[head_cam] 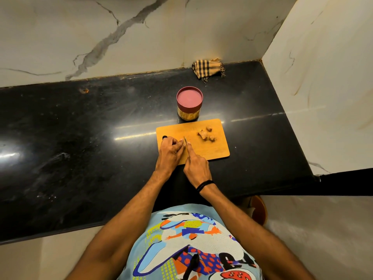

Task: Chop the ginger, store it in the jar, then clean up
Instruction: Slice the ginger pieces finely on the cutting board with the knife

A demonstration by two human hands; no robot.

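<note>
A wooden cutting board (pixel 214 146) lies on the black counter. Several ginger chunks (pixel 206 133) sit on its far right part. My left hand (pixel 170 152) curls its fingers over a small piece of ginger at the board's left side; the piece is mostly hidden. My right hand (pixel 196 166) grips a knife (pixel 185 140), forefinger stretched along the blade's back, the blade right beside my left fingertips. Just behind the board stands a jar (pixel 189 105) with a dark pink lid on it.
A checked cloth (pixel 209 68) lies crumpled at the back of the black counter (pixel 80 138), against the marble wall. A marble side wall (pixel 323 87) closes the counter on the right. The counter's front edge runs just below my wrists.
</note>
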